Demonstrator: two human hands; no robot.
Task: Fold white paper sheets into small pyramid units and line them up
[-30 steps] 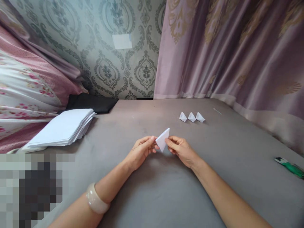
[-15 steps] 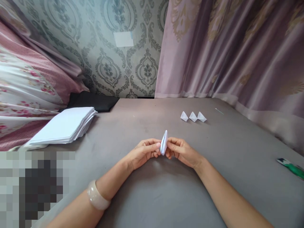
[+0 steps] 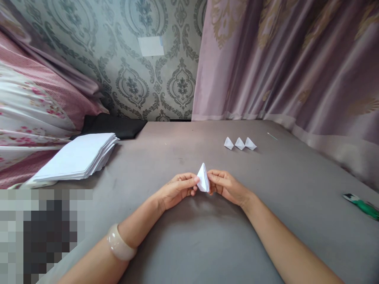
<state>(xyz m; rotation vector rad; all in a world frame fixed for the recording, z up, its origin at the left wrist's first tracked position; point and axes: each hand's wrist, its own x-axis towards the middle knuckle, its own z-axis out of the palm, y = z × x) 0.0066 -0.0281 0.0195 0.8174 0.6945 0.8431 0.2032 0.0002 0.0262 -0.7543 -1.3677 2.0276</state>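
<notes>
- We have a small folded paper [image 3: 203,182] just off the middle of our view, towards 5 o'clock, raised in front of us above the grey bench [image 3: 189,244].
- It is white and roughly triangular, with a sharp tip pointing to 12 o'clock and a wider base at 6; a plain, bright face is turned to us, and layered edges with a thin dark line run down its right side.
- At its 9 o'clock, our left hand [image 3: 181,188] pinches it, thumb against the face.
- At its 3 o'clock, our right hand [image 3: 227,187] has its grip closed on the layered edge between thumb and fingertips.
- At its 2 o'clock, farther back, three folded pieces [image 3: 239,144] stand in a row.
- Half a second ago we see the paper nearly edge-on, a slim sliver with its dark line towards the left; now it is swung round, showing a broad face, with the layers at the right.
- The three pieces keep their row.
</notes>
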